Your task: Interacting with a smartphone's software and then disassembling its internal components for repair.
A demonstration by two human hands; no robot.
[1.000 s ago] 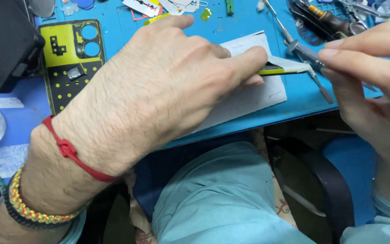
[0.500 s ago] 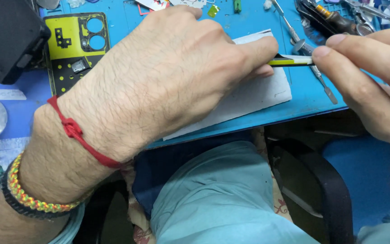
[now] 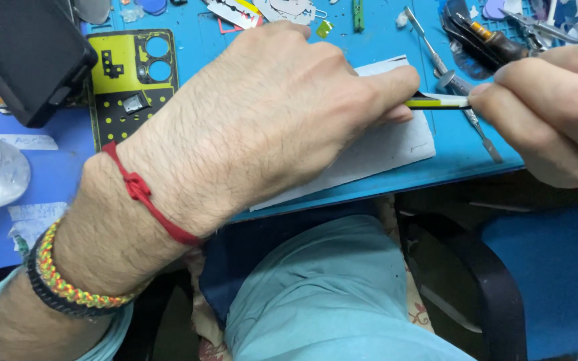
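Nearest you, your left hand lies flat over the white card on the blue mat, fingertips pinched on the left end of the thin yellow-and-black strip. The strip's long axis runs left-right — your right hand pinches its right end. Farther back: metal spudger, yellow phone back panel.

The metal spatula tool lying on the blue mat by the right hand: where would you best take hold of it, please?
Probably at the bare lower half of the spatula tool, from above, with a fingertip pinch across its width. It lies flat and thin on the blue mat, and its upper part runs under the yellow strip and right hand.
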